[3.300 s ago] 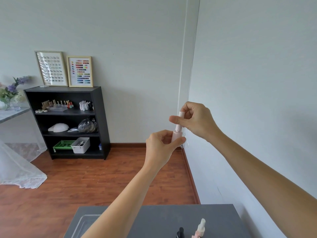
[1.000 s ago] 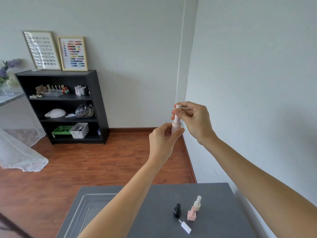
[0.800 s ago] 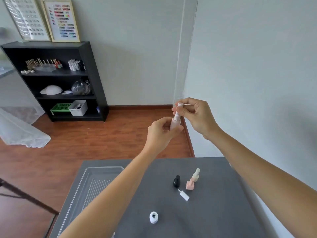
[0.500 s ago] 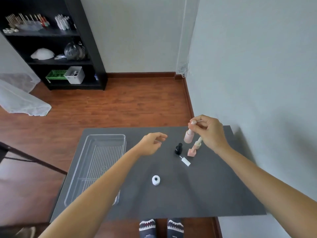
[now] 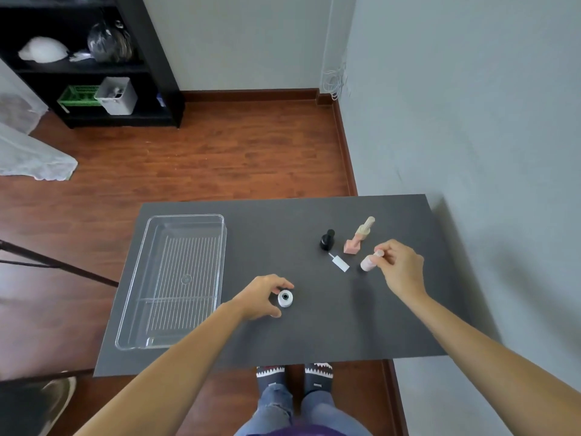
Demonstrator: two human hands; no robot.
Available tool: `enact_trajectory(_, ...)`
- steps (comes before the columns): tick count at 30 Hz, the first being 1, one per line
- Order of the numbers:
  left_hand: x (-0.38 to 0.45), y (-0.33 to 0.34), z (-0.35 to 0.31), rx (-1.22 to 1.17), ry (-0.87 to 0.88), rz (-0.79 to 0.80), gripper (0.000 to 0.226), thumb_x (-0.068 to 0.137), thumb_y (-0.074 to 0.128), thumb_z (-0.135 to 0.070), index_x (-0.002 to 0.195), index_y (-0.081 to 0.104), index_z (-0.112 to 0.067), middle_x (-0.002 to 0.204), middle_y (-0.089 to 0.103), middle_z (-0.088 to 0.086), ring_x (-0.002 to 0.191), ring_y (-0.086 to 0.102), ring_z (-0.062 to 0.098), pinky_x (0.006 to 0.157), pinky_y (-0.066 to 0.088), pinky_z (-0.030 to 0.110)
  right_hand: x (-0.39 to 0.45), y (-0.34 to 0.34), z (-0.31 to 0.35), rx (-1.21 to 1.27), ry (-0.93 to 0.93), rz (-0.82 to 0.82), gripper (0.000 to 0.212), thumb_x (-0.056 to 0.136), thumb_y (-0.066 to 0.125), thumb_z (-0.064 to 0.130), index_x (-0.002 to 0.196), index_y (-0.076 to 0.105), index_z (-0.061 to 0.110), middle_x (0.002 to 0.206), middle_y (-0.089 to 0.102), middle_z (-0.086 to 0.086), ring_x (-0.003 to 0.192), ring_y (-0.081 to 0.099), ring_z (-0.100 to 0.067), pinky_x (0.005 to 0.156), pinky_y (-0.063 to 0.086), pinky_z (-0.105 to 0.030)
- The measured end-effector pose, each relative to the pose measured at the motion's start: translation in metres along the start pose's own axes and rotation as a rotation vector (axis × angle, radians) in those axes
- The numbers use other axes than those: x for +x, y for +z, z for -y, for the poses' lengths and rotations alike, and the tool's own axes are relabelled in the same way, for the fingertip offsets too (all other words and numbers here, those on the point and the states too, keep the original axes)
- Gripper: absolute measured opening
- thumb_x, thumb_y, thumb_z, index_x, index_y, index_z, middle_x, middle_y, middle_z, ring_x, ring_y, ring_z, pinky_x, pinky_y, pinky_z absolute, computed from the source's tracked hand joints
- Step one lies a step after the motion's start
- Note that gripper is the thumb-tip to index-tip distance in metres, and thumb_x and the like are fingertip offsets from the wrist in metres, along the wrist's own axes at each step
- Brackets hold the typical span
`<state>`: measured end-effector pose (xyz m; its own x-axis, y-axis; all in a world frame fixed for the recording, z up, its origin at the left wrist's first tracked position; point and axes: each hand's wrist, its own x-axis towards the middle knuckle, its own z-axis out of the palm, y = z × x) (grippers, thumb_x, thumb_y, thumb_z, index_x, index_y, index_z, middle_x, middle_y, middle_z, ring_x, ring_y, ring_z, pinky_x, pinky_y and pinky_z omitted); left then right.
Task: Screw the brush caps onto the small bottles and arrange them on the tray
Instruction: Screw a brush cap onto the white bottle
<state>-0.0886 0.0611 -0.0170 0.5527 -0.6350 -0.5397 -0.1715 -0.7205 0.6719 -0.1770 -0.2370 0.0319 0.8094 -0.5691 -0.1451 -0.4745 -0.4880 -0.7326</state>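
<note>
The left hand [image 5: 259, 297] curls open around the uncapped white bottle [image 5: 285, 299], just right of its fingers. The right hand [image 5: 399, 267] pinches the capped pink bottle [image 5: 368, 262]; the empty tray [image 5: 151, 336] lies far left.

A small pale-pink capped bottle [image 5: 367, 263] tilts at the grey table's right side, beside a loose white brush cap [image 5: 340, 263] lying flat, a black capped bottle [image 5: 327, 240] and a square pink bottle [image 5: 353, 246]. An open white bottle [image 5: 285, 299] stands mid-table, right of the empty clear ribbed plastic tray [image 5: 176, 280].
</note>
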Motion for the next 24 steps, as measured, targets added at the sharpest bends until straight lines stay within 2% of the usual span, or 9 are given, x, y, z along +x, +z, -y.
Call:
enact_trajectory(5,0.001,0.010,0.003,-0.019,0.025,-0.098,0.046,0.073,0.083,-0.008,0.115,0.070,-0.021,0.110,0.067,-0.003,0.102,0.060,0.011,0.093,0.048,0.025,-0.003,0.007,-0.006,-0.005,0.030,-0.015,0.003,0.083,0.067,0.005,0.086,0.067,0.007,0.079,0.072,-0.003,0.080,0.064,-0.023,0.065,0.038,-0.001)
enact_trajectory(9,0.002,0.015,0.003,-0.029,0.031,-0.148,0.036,0.076,0.083,-0.012,0.110,0.072,-0.020,0.104,0.069,-0.005,0.096,0.060,0.010,0.089,0.046,0.022,-0.005,0.010,-0.007,-0.006,0.032,-0.024,0.002,0.084,0.066,0.005,0.086,0.066,0.005,0.078,0.071,-0.003,0.081,0.064,-0.026,0.065,0.038,0.000)
enact_trajectory(12,0.001,0.015,0.002,-0.050,0.049,-0.171,0.031,0.077,0.082,-0.014,0.106,0.072,-0.019,0.101,0.070,-0.006,0.095,0.062,0.011,0.090,0.049,0.025,-0.008,0.010,-0.005,-0.013,0.037,-0.020,0.014,0.084,0.067,0.005,0.098,0.066,0.006,0.080,0.068,0.002,0.084,0.065,-0.023,0.067,0.037,-0.005)
enact_trajectory(14,-0.001,0.014,0.000,-0.080,0.077,-0.219,0.027,0.076,0.082,-0.016,0.102,0.072,-0.019,0.098,0.071,-0.006,0.095,0.063,0.011,0.088,0.051,0.028,-0.013,0.010,0.001,-0.054,-0.056,-0.061,0.029,0.083,0.068,0.003,0.111,0.063,0.007,0.086,0.064,0.008,0.076,0.060,-0.014,0.069,0.036,-0.004)
enact_trajectory(16,-0.002,0.013,-0.004,-0.111,0.103,-0.276,0.023,0.077,0.081,-0.017,0.097,0.072,-0.020,0.096,0.071,-0.006,0.092,0.062,0.012,0.085,0.051,0.029,-0.020,0.016,0.007,-0.151,-0.271,-0.077,0.035,0.081,0.070,-0.004,0.114,0.063,0.006,0.103,0.064,0.000,0.076,0.059,-0.014,0.075,0.035,-0.005)
enact_trajectory(18,-0.001,0.011,-0.009,-0.147,0.105,-0.310,0.020,0.078,0.080,-0.016,0.095,0.070,-0.018,0.096,0.070,-0.002,0.093,0.063,0.017,0.086,0.053,0.034,-0.024,0.027,0.011,-0.243,-0.415,-0.008,0.033,0.081,0.068,-0.007,0.112,0.064,0.005,0.119,0.064,-0.007,0.093,0.063,-0.025,0.084,0.038,-0.012)
enact_trajectory(20,0.000,0.010,-0.013,-0.204,0.091,-0.317,0.020,0.078,0.080,-0.015,0.094,0.067,-0.017,0.096,0.070,0.002,0.093,0.066,0.023,0.090,0.055,0.039,-0.022,0.043,0.014,-0.343,-0.400,0.112,0.026,0.088,0.062,-0.003,0.113,0.062,0.003,0.134,0.057,-0.014,0.114,0.060,-0.028,0.094,0.040,-0.027)
enact_trajectory(22,0.000,0.008,-0.017,-0.248,0.070,-0.324,0.021,0.078,0.079,-0.016,0.092,0.064,-0.017,0.095,0.071,0.004,0.089,0.069,0.026,0.090,0.057,0.043,-0.015,0.060,0.014,-0.512,-0.312,0.232,0.020,0.092,0.056,0.002,0.113,0.058,0.003,0.143,0.048,-0.017,0.117,0.058,-0.028,0.099,0.041,-0.043)
enact_trajectory(24,-0.001,0.008,-0.018,-0.265,0.062,-0.332,0.022,0.077,0.079,-0.017,0.089,0.061,-0.019,0.091,0.072,0.004,0.085,0.069,0.028,0.088,0.057,0.044,-0.008,0.072,0.014,-0.612,-0.221,0.282,0.024,0.094,0.054,0.006,0.118,0.053,0.001,0.143,0.046,-0.018,0.112,0.059,-0.031,0.096,0.044,-0.044)
